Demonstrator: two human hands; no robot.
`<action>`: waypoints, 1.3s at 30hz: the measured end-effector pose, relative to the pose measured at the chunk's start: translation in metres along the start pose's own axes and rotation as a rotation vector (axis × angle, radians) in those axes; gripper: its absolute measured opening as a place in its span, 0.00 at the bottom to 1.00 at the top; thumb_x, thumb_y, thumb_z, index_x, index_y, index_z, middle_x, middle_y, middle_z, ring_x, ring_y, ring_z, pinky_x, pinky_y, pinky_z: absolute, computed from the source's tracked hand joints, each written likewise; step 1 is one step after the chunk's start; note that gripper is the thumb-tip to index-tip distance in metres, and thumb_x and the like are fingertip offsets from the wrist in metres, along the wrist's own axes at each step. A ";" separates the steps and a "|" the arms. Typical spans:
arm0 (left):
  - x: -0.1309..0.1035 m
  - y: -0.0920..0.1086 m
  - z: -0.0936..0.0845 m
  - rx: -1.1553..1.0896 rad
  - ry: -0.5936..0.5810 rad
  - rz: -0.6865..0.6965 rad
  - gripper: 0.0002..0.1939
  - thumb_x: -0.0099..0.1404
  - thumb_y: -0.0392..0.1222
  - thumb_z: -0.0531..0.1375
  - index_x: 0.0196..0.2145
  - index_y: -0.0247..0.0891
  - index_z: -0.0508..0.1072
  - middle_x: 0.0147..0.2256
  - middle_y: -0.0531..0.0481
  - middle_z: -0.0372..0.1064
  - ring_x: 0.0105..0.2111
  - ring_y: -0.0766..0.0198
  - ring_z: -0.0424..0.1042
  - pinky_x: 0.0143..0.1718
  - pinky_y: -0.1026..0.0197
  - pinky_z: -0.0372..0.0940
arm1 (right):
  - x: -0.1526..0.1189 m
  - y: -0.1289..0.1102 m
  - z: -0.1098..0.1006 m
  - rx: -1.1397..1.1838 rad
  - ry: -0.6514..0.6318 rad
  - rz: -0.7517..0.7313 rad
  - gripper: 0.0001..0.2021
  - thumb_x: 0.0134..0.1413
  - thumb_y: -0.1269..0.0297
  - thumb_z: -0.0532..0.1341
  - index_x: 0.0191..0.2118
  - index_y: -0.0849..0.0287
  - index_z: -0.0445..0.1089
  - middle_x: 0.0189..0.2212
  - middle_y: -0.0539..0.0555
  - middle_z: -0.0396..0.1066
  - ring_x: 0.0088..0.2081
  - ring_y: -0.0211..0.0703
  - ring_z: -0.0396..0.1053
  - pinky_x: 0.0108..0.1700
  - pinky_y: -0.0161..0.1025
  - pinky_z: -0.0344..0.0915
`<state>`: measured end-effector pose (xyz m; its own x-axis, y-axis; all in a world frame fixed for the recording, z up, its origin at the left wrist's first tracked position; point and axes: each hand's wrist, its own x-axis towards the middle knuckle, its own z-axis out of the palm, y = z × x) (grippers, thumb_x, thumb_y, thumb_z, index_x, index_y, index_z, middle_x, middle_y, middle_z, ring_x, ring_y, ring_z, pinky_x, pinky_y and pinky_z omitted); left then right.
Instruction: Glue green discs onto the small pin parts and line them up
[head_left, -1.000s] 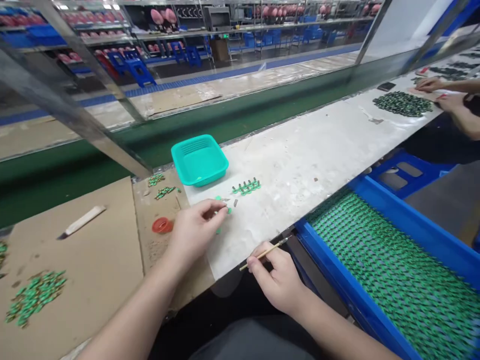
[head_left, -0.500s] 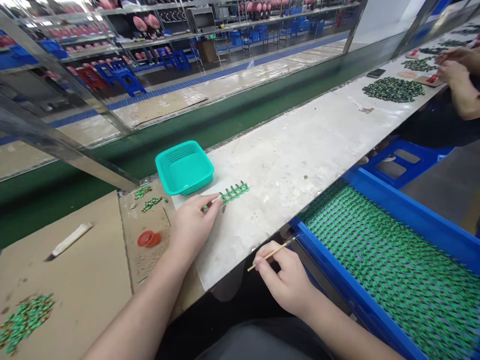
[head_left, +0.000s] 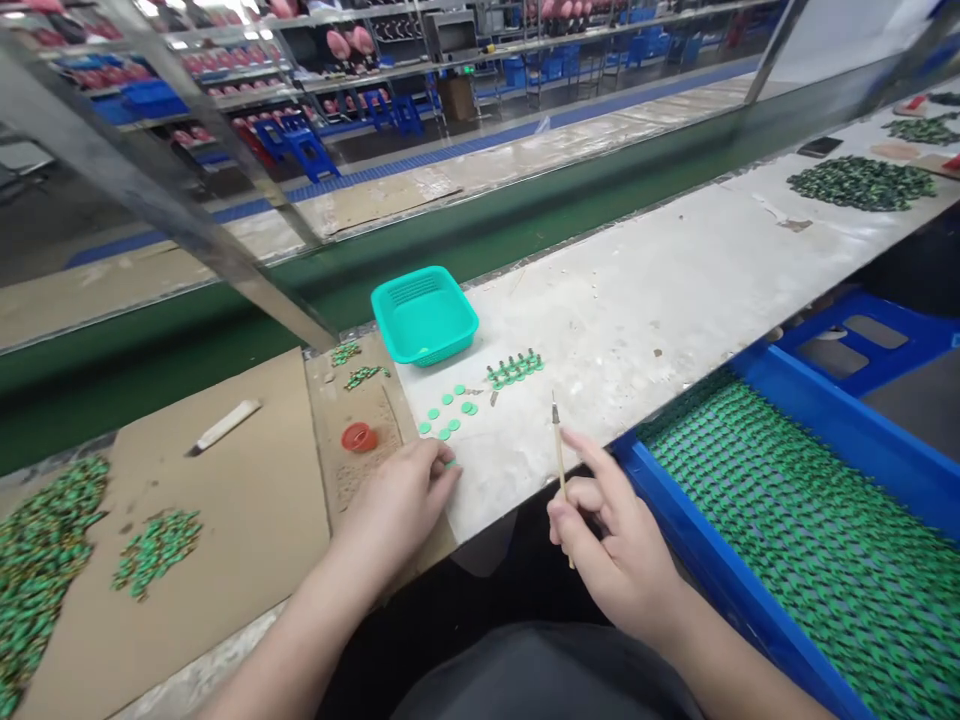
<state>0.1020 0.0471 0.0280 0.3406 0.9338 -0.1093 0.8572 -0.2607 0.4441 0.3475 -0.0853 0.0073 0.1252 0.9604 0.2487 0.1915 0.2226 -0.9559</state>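
Observation:
My left hand rests at the worktop's left part, thumb and fingers pinched at a small green disc that is mostly covered. Just beyond lie several loose flat green discs. Farther up stands a short double row of green discs with dark upright pieces. My right hand grips a thin brush by its wooden handle, tip pointing up and away, forefinger stretched out. A small red cup sits on the brown board left of the discs.
A turquoise basket stands behind the discs. At left, a white-handled brush and green-gold pieces lie on cardboard. A blue tray full of green pieces sits lower right. A dark green heap lies far right.
My left hand has left the double row and come back toward the near edge, beside the loose discs. The brush in my right hand has swung to point away from me. The view has turned left.

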 end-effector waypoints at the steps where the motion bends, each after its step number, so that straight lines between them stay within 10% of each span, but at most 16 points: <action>1: -0.007 -0.005 -0.003 -0.026 -0.016 -0.020 0.14 0.71 0.56 0.59 0.36 0.47 0.77 0.34 0.47 0.81 0.37 0.50 0.80 0.38 0.52 0.68 | -0.001 -0.003 0.002 0.020 -0.015 0.003 0.31 0.79 0.66 0.60 0.81 0.44 0.57 0.29 0.45 0.77 0.29 0.43 0.78 0.34 0.40 0.79; 8: -0.067 -0.046 -0.016 -0.129 0.022 -0.276 0.22 0.73 0.64 0.52 0.34 0.47 0.73 0.28 0.50 0.78 0.29 0.54 0.78 0.31 0.55 0.68 | 0.009 -0.025 0.021 0.327 -0.219 0.043 0.16 0.83 0.62 0.58 0.58 0.47 0.84 0.51 0.58 0.90 0.50 0.52 0.89 0.54 0.47 0.88; 14: -0.089 -0.064 -0.017 -0.088 0.079 -0.350 0.20 0.71 0.62 0.53 0.33 0.47 0.75 0.27 0.51 0.75 0.30 0.53 0.76 0.32 0.53 0.63 | 0.029 -0.034 0.050 0.202 -0.100 0.029 0.08 0.80 0.63 0.65 0.49 0.51 0.84 0.33 0.50 0.86 0.35 0.41 0.85 0.40 0.34 0.83; 21: -0.084 -0.096 -0.016 0.013 0.387 -0.069 0.17 0.79 0.55 0.56 0.49 0.47 0.83 0.44 0.49 0.82 0.44 0.54 0.82 0.46 0.52 0.73 | 0.037 -0.028 0.069 0.038 -0.091 -0.077 0.13 0.84 0.60 0.60 0.53 0.48 0.85 0.33 0.48 0.81 0.35 0.37 0.80 0.40 0.33 0.78; 29: -0.098 -0.103 -0.006 -0.014 0.314 0.099 0.11 0.81 0.50 0.59 0.44 0.46 0.80 0.42 0.52 0.81 0.43 0.57 0.81 0.45 0.54 0.72 | 0.039 -0.023 0.076 -0.129 -0.115 -0.173 0.12 0.82 0.63 0.61 0.54 0.50 0.85 0.37 0.51 0.83 0.39 0.40 0.81 0.42 0.37 0.79; 39: -0.081 -0.100 -0.005 0.084 0.322 0.306 0.08 0.82 0.46 0.61 0.44 0.43 0.77 0.39 0.52 0.77 0.39 0.57 0.74 0.43 0.51 0.68 | 0.051 -0.015 0.088 -0.024 -0.029 0.084 0.04 0.72 0.63 0.72 0.41 0.52 0.79 0.34 0.48 0.80 0.35 0.37 0.79 0.36 0.31 0.76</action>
<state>-0.0135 -0.0016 -0.0032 0.4574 0.8357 0.3038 0.7687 -0.5434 0.3374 0.2655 -0.0254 0.0208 0.1137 0.9801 0.1626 0.2053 0.1369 -0.9691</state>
